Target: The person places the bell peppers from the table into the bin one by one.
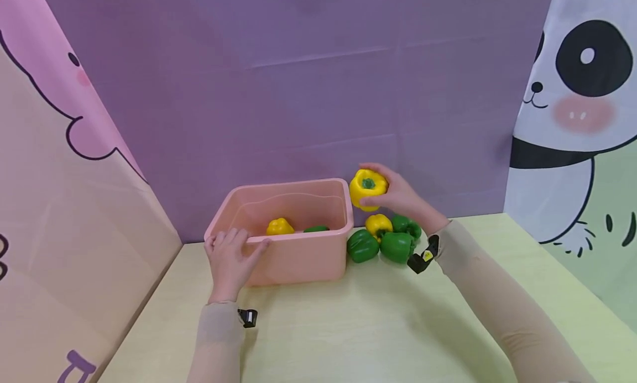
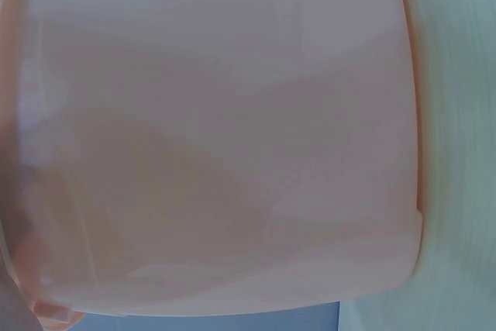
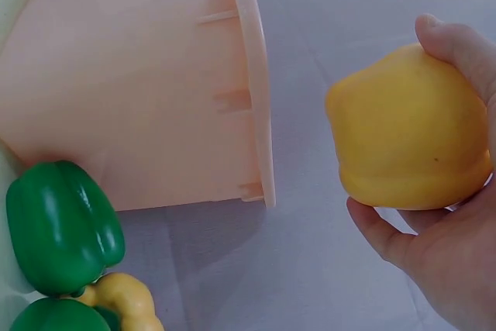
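Note:
A yellow bell pepper (image 1: 367, 189) is up in the air just right of the pink bin (image 1: 298, 258), gripped between the thumb and fingers of my right hand (image 1: 398, 196). In the right wrist view the held pepper (image 3: 411, 129) is level with the bin's upper rim (image 3: 260, 91), apart from it. My left hand (image 1: 231, 264) holds the bin's front rim near its left corner, fingers hooked over the edge. Inside the bin lie a yellow pepper (image 1: 280, 226) and a green one (image 1: 316, 228), partly hidden by the front wall. The left wrist view is filled by the bin's wall (image 2: 232, 153).
Right of the bin, a yellow pepper (image 1: 379, 225) sits among green peppers, one (image 1: 363, 246) close against the bin's side and another (image 1: 397, 247) nearer the right wrist. A purple backdrop (image 1: 298, 95) stands behind the pale wooden table (image 1: 338, 333), with printed panels on both sides.

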Available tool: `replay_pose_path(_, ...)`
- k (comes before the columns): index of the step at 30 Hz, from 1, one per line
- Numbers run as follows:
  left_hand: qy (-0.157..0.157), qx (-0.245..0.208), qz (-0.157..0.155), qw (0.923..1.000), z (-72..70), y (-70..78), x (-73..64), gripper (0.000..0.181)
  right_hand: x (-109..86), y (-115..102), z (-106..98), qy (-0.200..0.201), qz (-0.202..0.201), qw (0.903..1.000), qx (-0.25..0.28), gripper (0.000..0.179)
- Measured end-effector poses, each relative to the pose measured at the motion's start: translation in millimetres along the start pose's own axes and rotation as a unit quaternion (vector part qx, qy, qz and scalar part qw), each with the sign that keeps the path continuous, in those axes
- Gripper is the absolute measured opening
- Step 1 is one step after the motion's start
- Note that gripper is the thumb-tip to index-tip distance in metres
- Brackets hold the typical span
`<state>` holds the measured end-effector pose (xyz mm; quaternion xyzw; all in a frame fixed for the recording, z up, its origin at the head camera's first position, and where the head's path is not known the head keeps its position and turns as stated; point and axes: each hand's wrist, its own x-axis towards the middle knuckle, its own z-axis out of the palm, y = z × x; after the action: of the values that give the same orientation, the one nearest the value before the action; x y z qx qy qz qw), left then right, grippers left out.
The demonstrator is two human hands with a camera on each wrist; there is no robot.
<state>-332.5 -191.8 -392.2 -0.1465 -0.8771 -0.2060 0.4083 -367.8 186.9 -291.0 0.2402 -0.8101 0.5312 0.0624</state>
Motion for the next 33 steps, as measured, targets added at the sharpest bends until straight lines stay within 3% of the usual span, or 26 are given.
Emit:
replay_pose_path(19,-0.008,0.004,-0.004,1.0000,-2.5,2.0,0.2,0.045,33.1,-4.1,21.1,-0.028,-0.023,0.9993,-0.004,0.075)
replay_pose_path(33,-0.012,0.011,-0.010,0.9998,-1.2,6.2,-0.2,0.044,52.8,14.9,37.3,-0.026,0.006,0.9996,0.002,0.075)
